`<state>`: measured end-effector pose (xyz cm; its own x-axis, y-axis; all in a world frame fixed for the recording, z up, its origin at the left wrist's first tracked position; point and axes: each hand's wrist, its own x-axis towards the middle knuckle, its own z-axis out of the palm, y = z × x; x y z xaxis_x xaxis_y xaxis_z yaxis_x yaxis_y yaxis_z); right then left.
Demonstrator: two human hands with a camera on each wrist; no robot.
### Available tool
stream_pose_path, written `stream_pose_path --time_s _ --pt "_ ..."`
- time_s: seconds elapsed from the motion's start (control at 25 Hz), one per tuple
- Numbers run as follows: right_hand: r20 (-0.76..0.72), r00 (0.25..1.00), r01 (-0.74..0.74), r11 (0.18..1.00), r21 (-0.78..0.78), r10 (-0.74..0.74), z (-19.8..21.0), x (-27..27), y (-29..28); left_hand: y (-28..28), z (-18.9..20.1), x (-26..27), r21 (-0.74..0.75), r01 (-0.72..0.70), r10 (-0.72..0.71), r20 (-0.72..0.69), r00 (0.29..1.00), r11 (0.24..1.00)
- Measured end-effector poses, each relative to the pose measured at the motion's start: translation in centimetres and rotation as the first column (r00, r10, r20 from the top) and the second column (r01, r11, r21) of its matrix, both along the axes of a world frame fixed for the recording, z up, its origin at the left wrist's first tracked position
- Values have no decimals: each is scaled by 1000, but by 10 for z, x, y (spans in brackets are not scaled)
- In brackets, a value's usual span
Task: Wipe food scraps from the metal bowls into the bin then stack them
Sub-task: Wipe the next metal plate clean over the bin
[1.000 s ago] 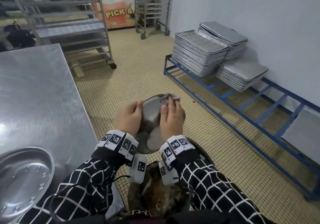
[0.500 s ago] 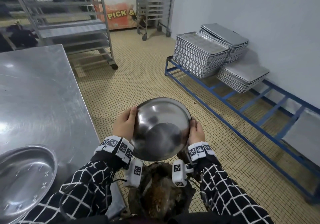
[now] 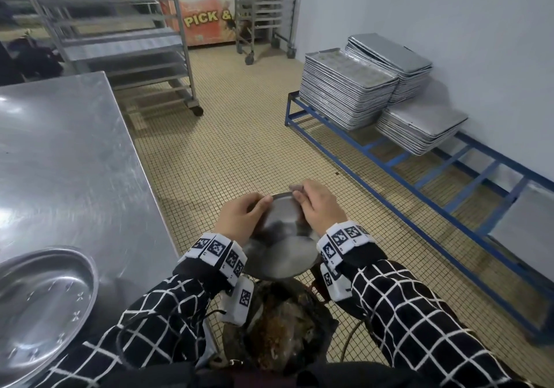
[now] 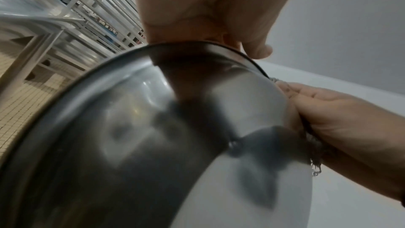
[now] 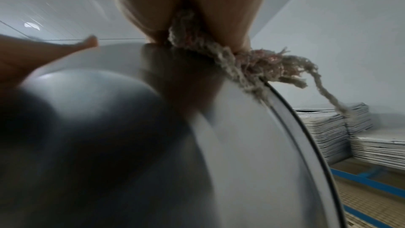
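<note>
Over the tiled floor [image 3: 239,154], both hands grip the bowl [image 3: 281,237] rim above the bin [image 3: 281,327].

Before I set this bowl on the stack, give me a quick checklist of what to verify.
1. Left hand grips the bowl rim: ok.
2. Right hand holds the cloth against the rim: ok.
3. Bowl is over the bin: ok.
4. Inside wiped free of scraps: cannot tell, too blurred.
5. Other bowl on the table ready for stacking: ok.
</note>
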<state>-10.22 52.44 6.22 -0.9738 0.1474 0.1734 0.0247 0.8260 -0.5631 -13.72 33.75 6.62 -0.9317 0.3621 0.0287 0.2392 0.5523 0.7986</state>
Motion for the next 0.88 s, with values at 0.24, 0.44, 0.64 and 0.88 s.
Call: stream_pose_path --time_s 0.24,0.44,0.64,0.88 --pt "-270 947 174 985 -23 -173 -7 10 -29 -1 -4 -5 28 -106 107 -16 994 994" --pt "-301 931 268 946 185 -205 -14 32 -64 3 3 -5 223 -169 142 132 981 960" --pt "47 864 472 775 -421 -501 -29 23 -7 -1 18 -2 436 -352 214 333 918 829" --pt "-143 876 371 832 -412 -461 6 30 -21 -2 17 -9 421 -387 240 360 901 820"
